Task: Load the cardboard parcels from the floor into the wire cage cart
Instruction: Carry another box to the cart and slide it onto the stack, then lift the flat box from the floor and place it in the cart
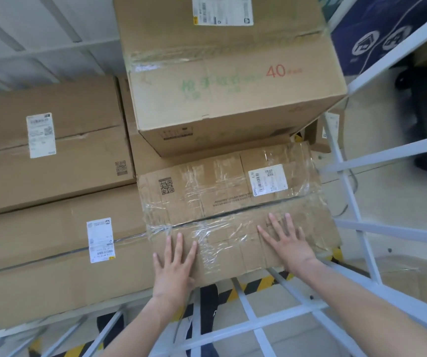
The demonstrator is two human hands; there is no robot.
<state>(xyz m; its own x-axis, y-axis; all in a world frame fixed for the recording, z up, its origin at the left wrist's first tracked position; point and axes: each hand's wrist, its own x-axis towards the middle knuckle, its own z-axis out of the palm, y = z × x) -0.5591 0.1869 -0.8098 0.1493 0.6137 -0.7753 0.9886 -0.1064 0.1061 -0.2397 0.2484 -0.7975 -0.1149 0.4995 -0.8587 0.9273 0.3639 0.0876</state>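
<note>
handling note: seating the taped parcel in the cage

currently, the taped parcel [235,210] lies flat inside the wire cage cart [346,186], near its front right corner. its far edge sits against the base of the tall carton [228,81] marked "40". its left edge is just beside the lower left carton [60,253]; whether the two touch cannot be told. its near edge overhangs the front rail of the cart.

hand state:
- left hand [173,266]: fully open, fingers spread, palm flat on the near left part of the parcel top. it grips nothing.
- right hand [287,240]: fully open, fingers spread, palm flat on the near right part of the top. it grips nothing.

handling properties (judged from appearance):
- the cardboard is creased and patched, wrapped in loose, wrinkled clear tape. expect a soft, flexible panel, not a stiff one.
- the seam across the top gapes slightly. avoid concentrated pressure there; the flaps may buckle inward.
- the tape film looks slick. flat palms may slip on it; bare cardboard offers better friction.
- the low, flat shape suggests moderate weight, but this cannot be confirmed.

recommended hold: to push, keep the palms wide apart near the corners, where the walls support the top. to lift or shift, take the two short ends from beneath.
</note>
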